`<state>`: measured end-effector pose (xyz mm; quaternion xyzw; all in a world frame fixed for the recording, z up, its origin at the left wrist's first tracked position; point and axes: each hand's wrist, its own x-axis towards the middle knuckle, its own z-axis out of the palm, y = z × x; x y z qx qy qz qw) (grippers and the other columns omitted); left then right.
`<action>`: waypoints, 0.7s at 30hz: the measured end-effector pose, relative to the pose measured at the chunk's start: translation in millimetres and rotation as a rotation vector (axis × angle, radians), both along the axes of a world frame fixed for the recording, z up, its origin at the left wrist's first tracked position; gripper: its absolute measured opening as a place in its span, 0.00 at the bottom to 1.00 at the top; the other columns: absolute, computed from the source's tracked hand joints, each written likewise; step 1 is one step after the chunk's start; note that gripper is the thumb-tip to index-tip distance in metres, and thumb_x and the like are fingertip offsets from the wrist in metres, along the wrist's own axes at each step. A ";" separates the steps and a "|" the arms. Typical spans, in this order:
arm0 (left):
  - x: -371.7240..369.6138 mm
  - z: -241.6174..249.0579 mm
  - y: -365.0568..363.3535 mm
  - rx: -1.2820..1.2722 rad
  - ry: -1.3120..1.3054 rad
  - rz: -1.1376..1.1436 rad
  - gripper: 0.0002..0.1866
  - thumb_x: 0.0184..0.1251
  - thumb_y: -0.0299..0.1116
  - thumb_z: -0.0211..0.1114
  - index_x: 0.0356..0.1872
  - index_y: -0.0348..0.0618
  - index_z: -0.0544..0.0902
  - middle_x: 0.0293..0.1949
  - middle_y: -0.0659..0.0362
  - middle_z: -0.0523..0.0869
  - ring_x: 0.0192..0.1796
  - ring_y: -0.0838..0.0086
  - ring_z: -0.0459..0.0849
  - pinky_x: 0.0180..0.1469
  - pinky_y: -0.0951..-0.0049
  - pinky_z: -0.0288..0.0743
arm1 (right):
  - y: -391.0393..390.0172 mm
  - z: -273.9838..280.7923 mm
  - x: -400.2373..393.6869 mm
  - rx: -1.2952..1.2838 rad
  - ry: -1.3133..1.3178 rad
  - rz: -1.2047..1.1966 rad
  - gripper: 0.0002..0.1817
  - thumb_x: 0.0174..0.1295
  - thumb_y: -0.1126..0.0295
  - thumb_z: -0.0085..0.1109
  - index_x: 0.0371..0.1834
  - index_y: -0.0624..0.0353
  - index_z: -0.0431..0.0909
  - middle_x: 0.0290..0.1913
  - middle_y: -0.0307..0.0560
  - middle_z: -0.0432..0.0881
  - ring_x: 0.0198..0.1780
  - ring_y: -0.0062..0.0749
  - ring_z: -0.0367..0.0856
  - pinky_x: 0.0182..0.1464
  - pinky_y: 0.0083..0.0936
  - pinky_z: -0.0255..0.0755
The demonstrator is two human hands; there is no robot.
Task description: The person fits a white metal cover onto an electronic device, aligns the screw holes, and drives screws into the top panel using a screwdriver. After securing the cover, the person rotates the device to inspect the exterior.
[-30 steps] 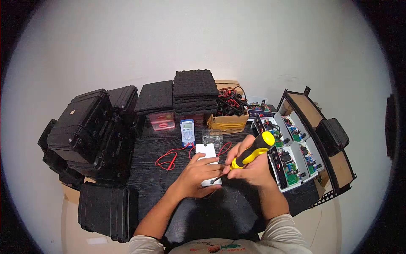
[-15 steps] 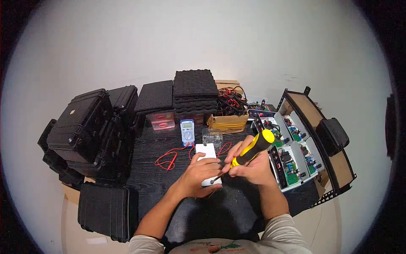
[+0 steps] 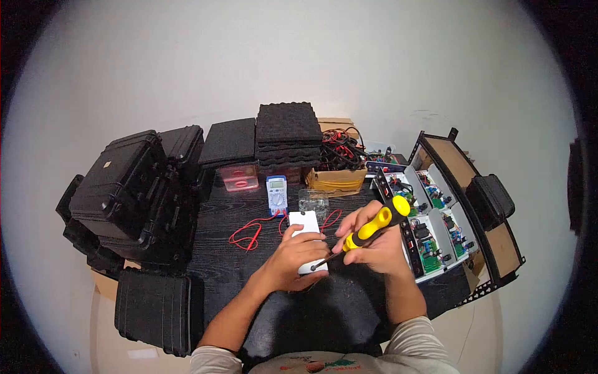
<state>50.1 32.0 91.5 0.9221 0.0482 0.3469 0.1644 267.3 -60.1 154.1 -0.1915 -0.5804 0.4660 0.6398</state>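
A white rectangular casing (image 3: 304,223) lies under my left hand (image 3: 298,257), whose fingers wrap across its middle and hold it. My right hand (image 3: 375,244) grips a yellow and black screwdriver (image 3: 372,230) by its handle. The dark shaft slants down to the left, and its tip meets a dark round spot near the casing's lower end. Another dark spot shows at the casing's top edge. Just beyond the casing are a blue and white multimeter (image 3: 276,194) with red leads (image 3: 246,237) and a clear plastic box (image 3: 313,203).
Black hard cases (image 3: 118,187) are stacked at left. Foam sheets (image 3: 289,128) and a cardboard box of cables (image 3: 337,179) stand at the back. White housings with circuit boards (image 3: 430,248) sit at right beside a black-framed rack (image 3: 476,193).
The screwdriver handle has turned in my right hand, now showing more yellow, and its end has shifted slightly right and down. My left hand and the casing have barely moved.
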 end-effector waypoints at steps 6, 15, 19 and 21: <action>0.4 -1.8 -0.9 -0.018 -0.005 0.002 0.21 0.57 0.37 0.83 0.52 0.49 0.88 0.54 0.61 0.90 0.69 0.61 0.83 0.72 0.41 0.63 | -12.0 19.8 9.1 -0.244 -0.075 0.008 0.23 0.58 0.88 0.75 0.53 0.66 0.75 0.56 0.58 0.85 0.54 0.38 0.91 0.56 0.34 0.88; 1.2 1.0 -1.6 -0.034 -0.021 0.002 0.21 0.57 0.38 0.82 0.51 0.49 0.88 0.56 0.60 0.90 0.68 0.60 0.83 0.70 0.43 0.65 | 2.2 -2.1 4.7 -0.038 -0.049 -0.033 0.30 0.60 0.82 0.77 0.59 0.61 0.67 0.54 0.60 0.85 0.52 0.44 0.92 0.52 0.37 0.90; 1.9 -0.6 -1.3 -0.036 -0.063 -0.006 0.21 0.57 0.38 0.82 0.51 0.48 0.88 0.55 0.61 0.90 0.67 0.60 0.83 0.69 0.44 0.65 | -3.4 7.7 12.1 -0.126 -0.102 0.066 0.26 0.69 0.78 0.70 0.67 0.65 0.70 0.62 0.59 0.83 0.58 0.35 0.88 0.56 0.30 0.87; 2.9 -2.2 -0.8 -0.027 -0.043 0.000 0.20 0.58 0.38 0.82 0.51 0.48 0.88 0.54 0.61 0.90 0.67 0.61 0.83 0.69 0.44 0.65 | -7.0 12.7 14.2 -0.181 -0.134 0.044 0.27 0.67 0.79 0.72 0.67 0.65 0.71 0.63 0.59 0.83 0.55 0.35 0.89 0.55 0.29 0.87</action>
